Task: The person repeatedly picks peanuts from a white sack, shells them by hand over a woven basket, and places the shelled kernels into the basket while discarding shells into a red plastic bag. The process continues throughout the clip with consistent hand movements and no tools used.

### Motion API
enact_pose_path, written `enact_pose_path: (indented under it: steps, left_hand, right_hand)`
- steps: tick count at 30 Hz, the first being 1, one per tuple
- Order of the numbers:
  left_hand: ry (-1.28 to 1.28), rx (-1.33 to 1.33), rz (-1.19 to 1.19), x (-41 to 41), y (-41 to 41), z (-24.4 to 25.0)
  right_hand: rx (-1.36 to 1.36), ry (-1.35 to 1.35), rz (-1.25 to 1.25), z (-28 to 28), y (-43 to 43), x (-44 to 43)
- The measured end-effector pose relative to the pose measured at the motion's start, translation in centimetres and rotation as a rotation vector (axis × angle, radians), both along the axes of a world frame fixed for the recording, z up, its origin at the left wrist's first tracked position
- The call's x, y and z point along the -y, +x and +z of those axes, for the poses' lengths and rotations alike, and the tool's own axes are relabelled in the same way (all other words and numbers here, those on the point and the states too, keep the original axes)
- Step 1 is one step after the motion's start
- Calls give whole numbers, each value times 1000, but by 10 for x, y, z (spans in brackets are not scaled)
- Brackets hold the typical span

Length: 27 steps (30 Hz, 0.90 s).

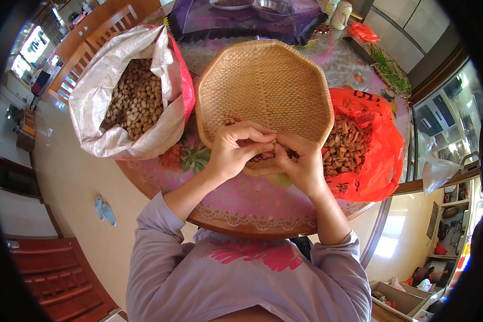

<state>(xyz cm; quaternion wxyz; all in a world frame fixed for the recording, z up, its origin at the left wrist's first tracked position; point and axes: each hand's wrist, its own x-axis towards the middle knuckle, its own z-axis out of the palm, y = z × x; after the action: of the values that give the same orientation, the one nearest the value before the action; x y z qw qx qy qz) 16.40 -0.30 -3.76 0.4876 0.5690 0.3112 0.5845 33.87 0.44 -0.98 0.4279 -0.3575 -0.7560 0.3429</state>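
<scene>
Over the near side of an octagonal woven basket [265,84], my left hand [233,149] and my right hand [304,161] meet at the fingertips. Both pinch a small peanut [274,141], mostly covered by the fingers. Reddish peanut kernels [231,119] lie in the basket beside my left hand, and more show beneath the hands, partly hidden. To the left stands an open woven sack [89,114] holding many unshelled peanuts [139,100]. At the right, next to my right hand, a red plastic bag [382,165] lies open with broken peanut shells [346,143] inside.
A round table with a patterned cover [249,209] carries everything. Towards the back sit a purple mesh food cover [225,24], a pale bottle [341,15] and a woven tray of green stalks [390,72]. Wooden chairs [74,66] stand left; blue slippers [105,210] lie on the floor.
</scene>
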Motion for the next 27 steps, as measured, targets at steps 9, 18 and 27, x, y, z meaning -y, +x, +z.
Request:
enact_pose_path:
  steps: [9, 18, 27]
  left_hand:
    - [17, -66, 97, 3, 4, 1]
    - [-228, 148, -40, 1, 3, 6]
    - [-286, 135, -49, -3, -1, 10]
  right_hand:
    - [16, 165, -127, -1, -7, 5]
    - [-8, -132, -11, 3, -2, 0]
    - [-10, -435, 16, 12, 3, 0]
